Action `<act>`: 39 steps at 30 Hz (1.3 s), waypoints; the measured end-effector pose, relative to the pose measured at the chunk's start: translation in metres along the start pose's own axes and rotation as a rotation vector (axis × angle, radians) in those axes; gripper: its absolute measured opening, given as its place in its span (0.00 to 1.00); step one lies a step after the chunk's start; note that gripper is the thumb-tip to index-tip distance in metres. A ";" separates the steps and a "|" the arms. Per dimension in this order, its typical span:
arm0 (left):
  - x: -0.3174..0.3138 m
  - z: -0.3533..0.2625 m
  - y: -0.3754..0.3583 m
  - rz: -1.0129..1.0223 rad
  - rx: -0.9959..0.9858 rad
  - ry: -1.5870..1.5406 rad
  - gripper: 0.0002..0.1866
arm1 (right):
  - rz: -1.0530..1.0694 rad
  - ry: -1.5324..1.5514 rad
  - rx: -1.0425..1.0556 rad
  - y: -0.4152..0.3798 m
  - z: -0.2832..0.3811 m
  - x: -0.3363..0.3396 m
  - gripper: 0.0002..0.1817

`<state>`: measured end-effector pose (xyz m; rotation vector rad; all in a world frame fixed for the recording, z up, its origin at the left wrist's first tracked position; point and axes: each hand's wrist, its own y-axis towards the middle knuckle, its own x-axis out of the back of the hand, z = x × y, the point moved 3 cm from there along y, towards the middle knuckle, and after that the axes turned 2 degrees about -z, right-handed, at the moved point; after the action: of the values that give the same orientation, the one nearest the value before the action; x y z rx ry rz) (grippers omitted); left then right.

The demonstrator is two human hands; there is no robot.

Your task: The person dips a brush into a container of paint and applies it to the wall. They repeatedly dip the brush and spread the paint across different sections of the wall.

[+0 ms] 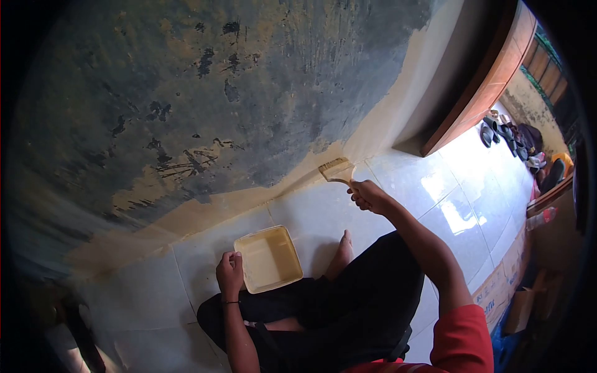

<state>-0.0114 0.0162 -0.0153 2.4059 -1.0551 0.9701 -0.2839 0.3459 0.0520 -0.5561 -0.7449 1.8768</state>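
My right hand (368, 196) is closed around the handle of a wide paintbrush (337, 170). The brush's bristles are coated in cream paint and lie close to the foot of the wall (261, 93). Grey-blue, scuffed old paint covers most of that wall, with a fresh cream band along its lower edge. In my left hand (230, 273) is the left rim of a square cream tub (270, 258), tilted so its inside shows, with cream paint in it. The tub is just above my crossed legs.
Glossy pale tiles (143, 292) make up the floor. A wooden door frame (479, 81) stands at the upper right, with several shoes (507, 137) beyond it. Flattened cardboard (500, 289) lies on the right. My bare foot (340, 253) rests between tub and brush.
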 end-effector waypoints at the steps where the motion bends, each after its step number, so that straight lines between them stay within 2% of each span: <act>1: 0.000 0.001 0.000 -0.008 -0.025 -0.001 0.14 | -0.017 -0.037 0.060 -0.009 0.009 -0.001 0.19; 10: 0.000 -0.001 -0.002 -0.018 -0.056 -0.022 0.14 | 0.024 0.152 0.361 -0.098 0.057 -0.014 0.20; 15: 0.002 -0.003 -0.002 0.017 -0.017 -0.007 0.16 | 0.001 0.104 0.578 -0.157 0.112 -0.029 0.19; 19: 0.001 -0.002 -0.002 0.014 -0.006 -0.018 0.16 | -0.059 0.005 0.869 -0.204 0.171 -0.038 0.21; 25: 0.002 -0.001 -0.002 0.012 -0.009 -0.029 0.15 | 0.030 -0.089 1.336 -0.243 0.265 -0.058 0.20; 26: 0.002 -0.001 -0.003 0.011 -0.008 -0.031 0.15 | 0.032 -0.092 1.338 -0.241 0.276 -0.056 0.20; 28: 0.002 -0.001 -0.003 0.003 -0.016 -0.047 0.15 | 0.368 0.113 1.270 -0.237 0.290 -0.055 0.13; 29: 0.002 -0.001 -0.003 0.003 -0.015 -0.050 0.15 | 0.369 0.110 1.270 -0.231 0.291 -0.058 0.13; 31: 0.002 -0.001 -0.003 -0.003 -0.028 -0.037 0.15 | 0.170 0.070 1.292 -0.203 0.286 -0.059 0.20; 32: 0.002 -0.001 -0.002 -0.004 -0.027 -0.037 0.15 | 0.259 0.096 1.239 -0.189 0.281 -0.053 0.21; 39: 0.004 -0.006 -0.003 0.032 0.015 -0.004 0.15 | 0.223 0.163 1.006 -0.109 0.177 -0.038 0.20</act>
<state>-0.0099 0.0192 -0.0086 2.4104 -1.0946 0.9876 -0.3176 0.3007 0.2563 -0.1271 0.4124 2.0839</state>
